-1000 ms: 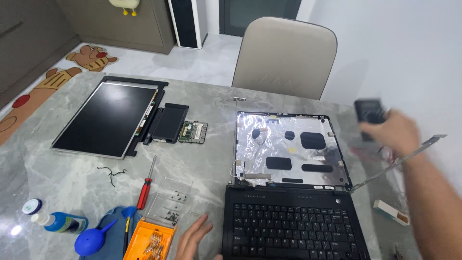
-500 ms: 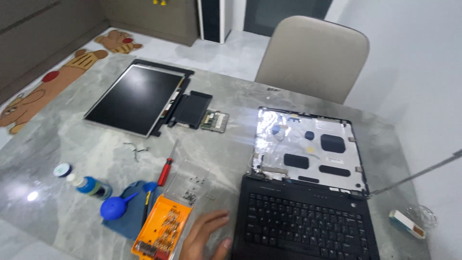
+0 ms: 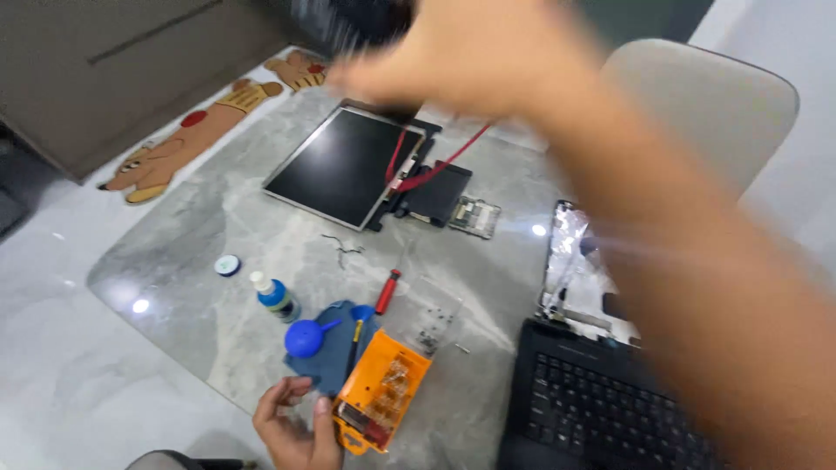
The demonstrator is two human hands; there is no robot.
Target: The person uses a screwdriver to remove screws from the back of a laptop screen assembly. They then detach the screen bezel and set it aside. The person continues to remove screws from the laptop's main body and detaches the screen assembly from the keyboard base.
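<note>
Grey marble table (image 3: 218, 226) carries plenty: a detached screen panel (image 3: 344, 165) at the far side; blue bottle (image 3: 277, 296), red screwdriver (image 3: 387, 292), orange bit case (image 3: 383, 396); black laptop base (image 3: 610, 409) sits on the right.

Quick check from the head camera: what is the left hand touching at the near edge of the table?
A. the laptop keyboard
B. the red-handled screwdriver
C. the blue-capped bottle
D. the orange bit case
D: the left hand rests against the orange bit case, with the red-handled screwdriver and the blue-capped bottle lying farther up the table.
</note>
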